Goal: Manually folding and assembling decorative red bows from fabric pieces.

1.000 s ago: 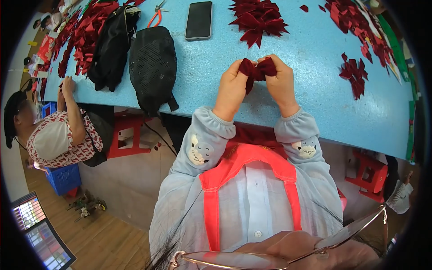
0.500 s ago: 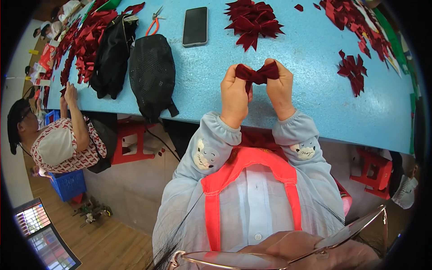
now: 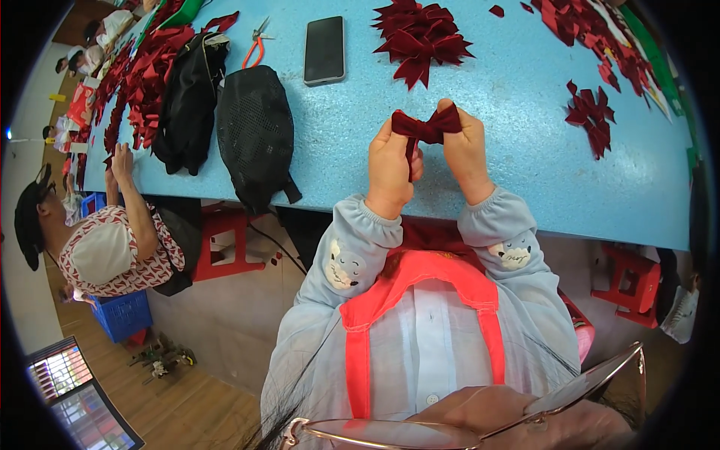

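A dark red velvet bow (image 3: 427,128) is stretched between my hands, just over the near part of the blue table. My left hand (image 3: 391,166) is closed on its left loop, and a ribbon tail hangs down beside those fingers. On the other side, my right hand (image 3: 466,148) pinches the right loop between thumb and fingers. Beyond my hands lies a pile of finished-looking red bows (image 3: 421,43). A smaller cluster of red bows (image 3: 590,118) rests farther right.
On the blue table (image 3: 517,82) lie a black phone (image 3: 325,49), red-handled pliers (image 3: 256,49), a black mesh bag (image 3: 256,131) and black cloth (image 3: 191,105). Red ribbon heaps (image 3: 154,75) line both far sides. A co-worker (image 3: 112,244) sits at left. Red stools (image 3: 626,281) stand below.
The view has shifted slightly. My hands keep hold of the bow, with the right hand's grip turned a little and the tail showing more below.
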Action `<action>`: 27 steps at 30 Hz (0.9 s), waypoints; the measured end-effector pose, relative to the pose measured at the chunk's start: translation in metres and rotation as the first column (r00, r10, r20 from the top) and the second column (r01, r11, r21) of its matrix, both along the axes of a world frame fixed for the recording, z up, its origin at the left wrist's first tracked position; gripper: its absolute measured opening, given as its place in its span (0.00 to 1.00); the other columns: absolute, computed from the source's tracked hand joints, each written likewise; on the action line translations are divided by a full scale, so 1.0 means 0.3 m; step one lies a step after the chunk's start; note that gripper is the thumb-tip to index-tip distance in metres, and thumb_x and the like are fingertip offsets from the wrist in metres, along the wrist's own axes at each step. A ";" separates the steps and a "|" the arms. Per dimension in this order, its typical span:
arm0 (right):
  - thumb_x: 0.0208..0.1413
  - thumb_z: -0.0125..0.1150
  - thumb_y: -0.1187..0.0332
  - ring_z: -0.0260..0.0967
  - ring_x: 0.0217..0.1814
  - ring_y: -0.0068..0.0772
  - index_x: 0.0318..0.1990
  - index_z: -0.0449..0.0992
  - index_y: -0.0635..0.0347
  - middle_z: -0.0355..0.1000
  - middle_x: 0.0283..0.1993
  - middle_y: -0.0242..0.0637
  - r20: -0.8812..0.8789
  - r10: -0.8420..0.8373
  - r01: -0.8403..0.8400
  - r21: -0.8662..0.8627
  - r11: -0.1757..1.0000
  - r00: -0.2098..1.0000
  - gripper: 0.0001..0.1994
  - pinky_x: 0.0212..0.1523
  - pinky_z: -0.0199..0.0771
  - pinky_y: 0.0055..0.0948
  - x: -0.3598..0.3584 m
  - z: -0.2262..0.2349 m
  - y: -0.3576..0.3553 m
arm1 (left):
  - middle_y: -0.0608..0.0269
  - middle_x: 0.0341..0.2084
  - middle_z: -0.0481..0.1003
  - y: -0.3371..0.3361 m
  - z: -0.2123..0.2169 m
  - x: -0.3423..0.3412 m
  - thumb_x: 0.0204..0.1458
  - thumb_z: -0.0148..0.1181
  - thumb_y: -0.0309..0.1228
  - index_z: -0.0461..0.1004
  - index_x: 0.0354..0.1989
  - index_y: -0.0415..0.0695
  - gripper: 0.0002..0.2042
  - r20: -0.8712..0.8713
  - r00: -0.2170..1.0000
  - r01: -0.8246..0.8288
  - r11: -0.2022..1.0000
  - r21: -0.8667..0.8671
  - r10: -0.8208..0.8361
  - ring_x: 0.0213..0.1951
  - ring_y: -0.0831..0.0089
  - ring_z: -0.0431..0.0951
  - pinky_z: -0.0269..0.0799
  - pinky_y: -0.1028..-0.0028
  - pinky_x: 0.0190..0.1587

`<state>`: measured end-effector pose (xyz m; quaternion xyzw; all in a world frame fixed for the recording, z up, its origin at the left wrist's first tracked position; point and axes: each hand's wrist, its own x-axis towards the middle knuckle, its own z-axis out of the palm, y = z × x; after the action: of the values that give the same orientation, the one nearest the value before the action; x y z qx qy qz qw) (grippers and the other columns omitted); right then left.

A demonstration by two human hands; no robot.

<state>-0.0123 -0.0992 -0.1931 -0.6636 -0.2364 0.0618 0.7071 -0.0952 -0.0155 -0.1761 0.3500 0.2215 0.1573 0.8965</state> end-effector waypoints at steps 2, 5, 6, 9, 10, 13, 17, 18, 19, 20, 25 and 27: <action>0.59 0.50 0.62 0.56 0.23 0.15 0.25 0.71 0.66 0.66 0.20 0.28 -0.132 0.069 -0.062 0.051 0.997 0.989 0.16 0.24 0.59 0.20 0.008 0.000 0.002 | 0.73 0.13 0.60 -0.005 -0.004 0.006 0.57 0.48 0.36 0.66 0.32 0.47 0.07 -0.032 0.999 -0.018 0.992 0.121 0.022 0.12 0.85 0.56 0.48 0.82 0.11; 0.60 0.47 0.59 0.54 0.22 0.14 0.24 0.69 0.64 0.63 0.20 0.26 -0.265 0.162 -0.132 0.125 0.983 0.951 0.18 0.23 0.56 0.19 0.005 0.016 0.003 | 0.73 0.13 0.60 -0.010 -0.015 0.011 0.57 0.47 0.36 0.66 0.33 0.48 0.06 -0.042 0.998 -0.034 0.977 0.210 0.044 0.12 0.85 0.56 0.48 0.82 0.12; 0.61 0.45 0.57 0.52 0.21 0.14 0.24 0.68 0.62 0.61 0.20 0.24 -0.328 0.224 -0.176 0.171 0.969 0.918 0.19 0.22 0.54 0.17 0.002 0.027 0.004 | 0.73 0.13 0.60 -0.012 -0.020 0.010 0.57 0.47 0.36 0.66 0.33 0.48 0.07 -0.035 0.998 -0.050 0.971 0.234 0.060 0.12 0.85 0.56 0.48 0.82 0.12; 0.61 0.44 0.57 0.51 0.20 0.14 0.23 0.67 0.59 0.59 0.20 0.23 -0.355 0.248 -0.192 0.185 0.964 0.901 0.18 0.21 0.52 0.16 -0.002 0.026 0.007 | 0.73 0.13 0.61 -0.014 -0.031 0.015 0.58 0.46 0.36 0.65 0.32 0.48 0.07 -0.027 0.997 -0.062 0.969 0.238 0.071 0.12 0.85 0.56 0.48 0.82 0.12; 0.62 0.44 0.58 0.50 0.20 0.14 0.24 0.66 0.59 0.58 0.20 0.23 -0.320 0.207 -0.166 0.150 0.975 0.924 0.18 0.22 0.52 0.16 -0.002 0.021 0.009 | 0.73 0.13 0.61 -0.013 -0.035 0.018 0.58 0.46 0.36 0.65 0.32 0.48 0.07 -0.023 0.998 -0.059 0.974 0.217 0.066 0.12 0.85 0.57 0.49 0.83 0.13; 0.61 0.44 0.60 0.50 0.21 0.15 0.24 0.65 0.59 0.58 0.20 0.23 -0.202 0.125 -0.101 0.128 0.987 0.971 0.16 0.22 0.52 0.17 -0.001 0.010 0.016 | 0.73 0.14 0.62 -0.018 -0.037 0.019 0.58 0.45 0.36 0.66 0.33 0.47 0.07 0.010 0.999 -0.042 0.974 0.221 0.041 0.13 0.85 0.58 0.51 0.83 0.14; 0.61 0.44 0.63 0.50 0.21 0.15 0.25 0.64 0.60 0.58 0.20 0.23 0.023 -0.035 0.031 0.125 0.992 0.999 0.14 0.22 0.52 0.16 -0.016 0.002 0.019 | 0.72 0.17 0.65 -0.030 -0.023 0.011 0.58 0.46 0.35 0.67 0.35 0.44 0.08 0.077 0.997 -0.030 0.974 0.225 0.013 0.16 0.85 0.59 0.54 0.84 0.17; 0.60 0.44 0.64 0.50 0.22 0.15 0.25 0.64 0.60 0.58 0.21 0.23 0.080 -0.098 0.090 0.100 0.991 0.992 0.13 0.22 0.53 0.16 -0.024 0.003 0.019 | 0.73 0.19 0.65 -0.036 -0.011 0.008 0.57 0.47 0.34 0.68 0.36 0.43 0.08 0.080 0.996 -0.043 0.982 0.183 0.029 0.17 0.86 0.60 0.54 0.84 0.18; 0.60 0.44 0.65 0.50 0.22 0.15 0.24 0.64 0.60 0.59 0.21 0.23 0.138 -0.159 0.149 0.077 0.986 0.978 0.13 0.22 0.53 0.16 -0.029 0.004 0.017 | 0.74 0.20 0.66 -0.041 0.000 0.007 0.57 0.47 0.34 0.69 0.38 0.43 0.08 0.083 0.996 -0.057 0.988 0.141 0.046 0.18 0.86 0.60 0.55 0.84 0.19; 0.60 0.44 0.65 0.50 0.22 0.15 0.24 0.64 0.60 0.59 0.21 0.23 0.139 -0.160 0.150 0.080 0.985 0.977 0.13 0.22 0.53 0.16 -0.032 0.008 0.012 | 0.74 0.20 0.66 -0.042 0.011 0.003 0.57 0.47 0.34 0.69 0.38 0.43 0.08 0.085 0.995 -0.056 0.988 0.144 0.044 0.18 0.86 0.60 0.55 0.84 0.19; 0.59 0.45 0.64 0.53 0.23 0.14 0.24 0.65 0.60 0.61 0.22 0.25 0.049 0.006 -0.009 0.055 0.998 0.999 0.13 0.23 0.55 0.16 -0.047 0.033 -0.002 | 0.71 0.25 0.69 -0.018 0.032 -0.041 0.53 0.53 0.29 0.69 0.40 0.41 0.08 0.064 0.998 -0.002 0.985 0.174 -0.009 0.19 0.86 0.60 0.55 0.84 0.20; 0.60 0.47 0.62 0.56 0.20 0.14 0.25 0.69 0.61 0.63 0.18 0.25 -0.195 0.113 -0.064 0.243 0.968 0.974 0.15 0.20 0.56 0.18 -0.035 0.029 0.005 | 0.70 0.26 0.70 -0.006 0.007 -0.047 0.51 0.56 0.27 0.70 0.39 0.41 0.08 0.109 0.988 0.075 0.963 0.260 -0.106 0.18 0.87 0.59 0.54 0.84 0.19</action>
<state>-0.0227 -0.0978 -0.1843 -0.5537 -0.1966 0.1339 0.7980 -0.1093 -0.0172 -0.1740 0.4622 0.1281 0.1643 0.8619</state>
